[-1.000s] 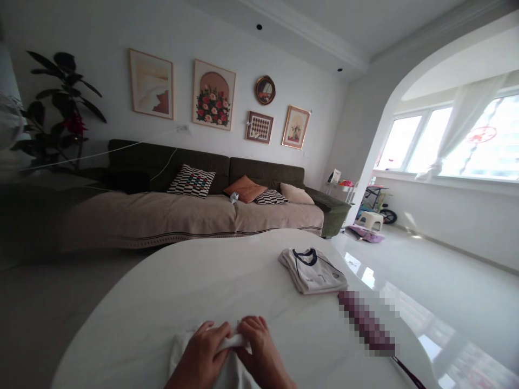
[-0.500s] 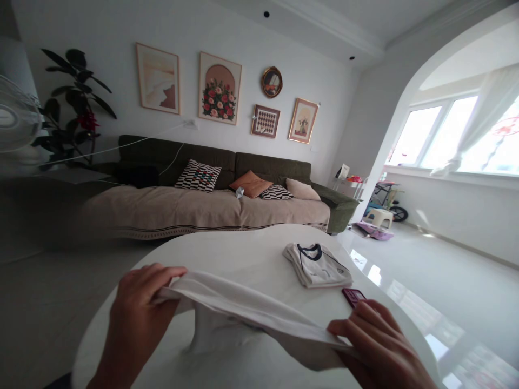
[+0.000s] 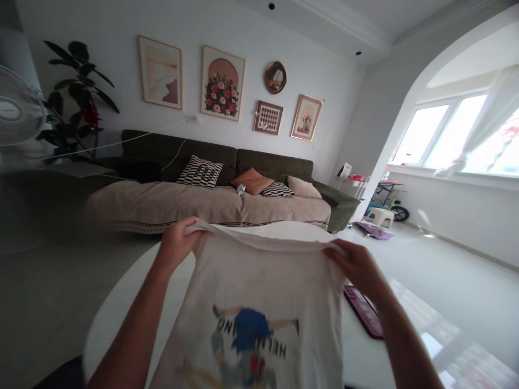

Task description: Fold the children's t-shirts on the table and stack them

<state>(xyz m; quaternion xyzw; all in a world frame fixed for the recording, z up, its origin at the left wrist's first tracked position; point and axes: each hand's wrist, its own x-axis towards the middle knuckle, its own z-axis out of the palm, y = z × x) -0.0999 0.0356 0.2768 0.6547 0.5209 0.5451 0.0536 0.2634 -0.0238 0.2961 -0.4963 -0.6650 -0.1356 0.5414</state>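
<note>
A white T-shirt [image 3: 271, 281] hangs spread between my hands over the white table [image 3: 115, 305]. Its printed figure and lettering appear upside down, and the lower part runs out of view. My left hand [image 3: 180, 243] is closed on one end of the upper edge. At the other end, my right hand [image 3: 352, 262] pinches the same edge. Between them the edge sags slightly. A dark red phone-like object [image 3: 364, 312] lies on the table beside my right forearm, partly covered by it. The cloth blocks much of the tabletop from sight.
Beyond the table stands a dark green sofa [image 3: 275, 165] with a beige cover [image 3: 194, 205] and several cushions. A fan [image 3: 16, 111] and a leafy plant [image 3: 77, 97] are at the left. On the right floor are a small stool [image 3: 381, 217] and a purple item [image 3: 377, 231].
Both hands have risen and moved away from me, lifting the T-shirt, so its printed side shows. The folded white shirt on the table is now hidden behind it.
</note>
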